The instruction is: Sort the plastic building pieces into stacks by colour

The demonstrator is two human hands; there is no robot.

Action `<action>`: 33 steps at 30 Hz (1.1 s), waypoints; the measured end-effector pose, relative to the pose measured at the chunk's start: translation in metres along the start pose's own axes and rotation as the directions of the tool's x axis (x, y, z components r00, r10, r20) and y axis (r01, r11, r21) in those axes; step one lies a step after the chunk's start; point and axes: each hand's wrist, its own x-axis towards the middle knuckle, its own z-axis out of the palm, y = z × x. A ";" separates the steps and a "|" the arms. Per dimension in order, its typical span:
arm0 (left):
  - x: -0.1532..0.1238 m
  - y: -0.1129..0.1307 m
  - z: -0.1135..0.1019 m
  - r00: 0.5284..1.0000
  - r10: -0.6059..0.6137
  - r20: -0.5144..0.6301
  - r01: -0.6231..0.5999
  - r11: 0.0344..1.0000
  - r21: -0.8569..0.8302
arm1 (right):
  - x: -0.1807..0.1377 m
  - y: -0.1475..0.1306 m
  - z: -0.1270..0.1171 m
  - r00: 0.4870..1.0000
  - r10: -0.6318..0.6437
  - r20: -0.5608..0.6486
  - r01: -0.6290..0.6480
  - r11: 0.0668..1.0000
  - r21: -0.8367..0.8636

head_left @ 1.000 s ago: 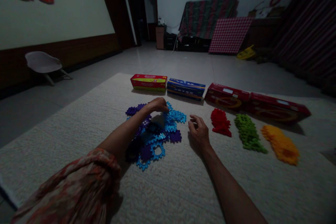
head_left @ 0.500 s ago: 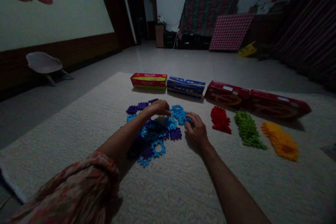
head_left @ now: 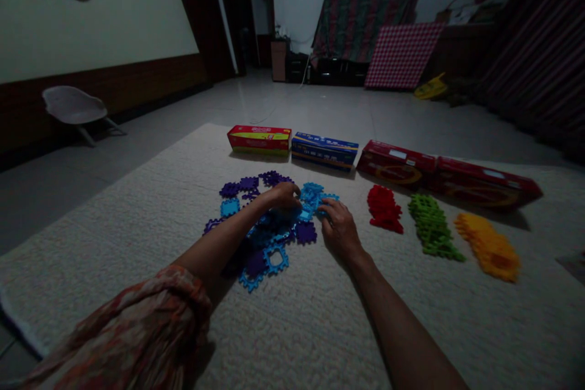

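A mixed heap of dark purple interlocking toy pieces (head_left: 306, 233) and light-blue interlocking pieces (head_left: 275, 258), square with toothed edges, lies on the mat before me. My left hand (head_left: 284, 197) reaches over the heap, fingers curled down on a light-blue piece (head_left: 305, 215); its thumb is mostly hidden. At the heap's upper right sits a small light-blue pile (head_left: 311, 191). My right hand (head_left: 342, 226) is at that pile's right side, thumb and fingers bent round the edge of a light-blue piece (head_left: 329, 197). My left forearm covers part of the heap.
To the right lie a red stack (head_left: 384, 209), a green stack (head_left: 433, 226) and an orange stack (head_left: 488, 245) of similar pieces. Behind stand a red-yellow box (head_left: 259, 141), a blue box (head_left: 324, 151) and two dark red boxes (head_left: 397, 163). A small chair (head_left: 75, 106) is at far left.
My left hand has shifted slightly right, towards the small light-blue pile, and a light-blue piece beneath it has moved right too. My right hand has moved slightly; more purple pieces show behind my left wrist.
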 end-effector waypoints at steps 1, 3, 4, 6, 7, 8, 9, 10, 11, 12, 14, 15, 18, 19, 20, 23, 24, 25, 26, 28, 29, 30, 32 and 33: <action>0.003 0.001 0.001 1.000 0.008 -0.011 -0.008 1.000 -0.023 | 0.000 0.001 0.000 1.000 0.009 -0.005 -0.009 1.000 -0.005; 0.007 0.004 0.004 0.997 0.074 -0.021 -0.075 0.995 -0.073 | 0.001 0.001 0.000 0.999 0.032 -0.028 -0.032 0.999 -0.011; 0.009 0.005 0.005 0.992 0.121 -0.026 -0.123 0.987 -0.101 | 0.001 0.000 -0.001 0.998 0.044 -0.048 -0.045 0.999 -0.015; 0.010 0.009 0.006 0.979 0.202 -0.040 -0.206 0.964 -0.166 | 0.002 -0.003 -0.004 0.992 0.070 -0.109 -0.074 0.997 -0.035; 0.009 0.010 0.007 0.972 0.229 -0.057 -0.236 0.951 -0.199 | 0.002 -0.006 -0.006 0.988 0.076 -0.136 -0.083 0.995 -0.047; 0.009 0.012 0.007 0.965 0.250 -0.080 -0.262 0.938 -0.227 | 0.002 -0.008 -0.008 0.986 0.071 -0.148 -0.080 0.995 -0.057; 0.008 0.013 0.007 0.959 0.261 -0.109 -0.281 0.926 -0.252 | 0.002 -0.011 -0.009 0.989 0.056 -0.138 -0.066 0.996 -0.067; 0.006 0.014 0.007 0.953 0.268 -0.137 -0.297 0.915 -0.273 | 0.002 -0.013 -0.010 0.994 0.035 -0.108 -0.043 0.996 -0.078; 0.005 0.014 0.006 0.949 0.269 -0.164 -0.307 0.907 -0.288 | 0.001 -0.014 -0.011 0.998 0.015 -0.067 -0.021 0.996 -0.092; 0.003 0.012 0.005 0.946 0.265 -0.184 -0.311 0.902 -0.299 | 0.001 -0.014 -0.011 1.000 0.003 -0.026 -0.006 0.994 -0.110; -0.002 0.007 0.001 0.948 0.248 -0.199 -0.301 0.901 -0.313 | 0.000 -0.011 -0.009 1.000 0.012 0.024 -0.008 0.987 -0.157; -0.006 0.002 -0.002 0.952 0.235 -0.196 -0.288 0.903 -0.318 | 0.000 -0.008 -0.008 0.999 0.026 0.029 -0.020 0.984 -0.179; -0.021 -0.022 -0.015 0.966 0.161 -0.203 -0.217 0.930 -0.296 | 0.000 0.000 -0.005 0.999 0.049 0.004 -0.047 0.977 -0.210; -0.027 -0.032 -0.019 0.965 0.119 -0.232 -0.179 0.949 -0.259 | 0.001 0.001 -0.005 0.998 0.052 -0.020 -0.056 0.975 -0.215; -0.034 -0.044 -0.023 0.957 0.072 -0.281 -0.131 0.972 -0.197 | 0.001 0.002 -0.005 0.997 0.055 -0.051 -0.065 0.974 -0.219; -0.054 -0.079 -0.032 0.947 0.011 -0.322 -0.018 1.000 -0.019 | 0.003 -0.003 -0.009 0.991 0.029 -0.131 -0.055 0.979 -0.197; -0.061 -0.090 -0.033 0.948 -0.001 -0.318 0.007 1.000 0.018 | 0.003 -0.006 -0.010 0.991 0.000 -0.136 -0.024 0.984 -0.177; -0.068 -0.100 -0.033 0.950 -0.011 -0.313 0.028 0.998 0.047 | 0.003 -0.010 -0.010 0.991 -0.037 -0.128 0.018 0.988 -0.153; -0.075 -0.109 -0.032 0.950 -0.025 -0.311 0.049 0.996 0.070 | 0.003 -0.015 -0.009 0.991 -0.078 -0.112 0.063 0.990 -0.126; -0.087 -0.123 -0.028 0.949 -0.038 -0.314 0.076 0.991 0.110 | 0.002 -0.027 -0.005 0.989 -0.138 -0.061 0.134 0.989 -0.062; -0.092 -0.128 -0.026 0.947 -0.042 -0.318 0.086 0.988 0.126 | 0.001 -0.035 -0.002 0.988 -0.153 -0.026 0.153 0.988 -0.028; -0.097 -0.132 -0.023 0.946 -0.046 -0.320 0.094 0.986 0.136 | 0.002 -0.044 0.002 0.988 -0.157 0.014 0.157 0.988 0.006; -0.104 -0.137 -0.018 0.946 -0.057 -0.319 0.106 0.985 0.138 | 0.004 -0.062 0.012 0.985 -0.133 0.106 0.128 0.990 0.052; -0.107 -0.139 -0.016 0.947 -0.065 -0.314 0.111 0.985 0.131 | 0.007 -0.070 0.017 0.983 -0.105 0.149 0.098 0.994 0.054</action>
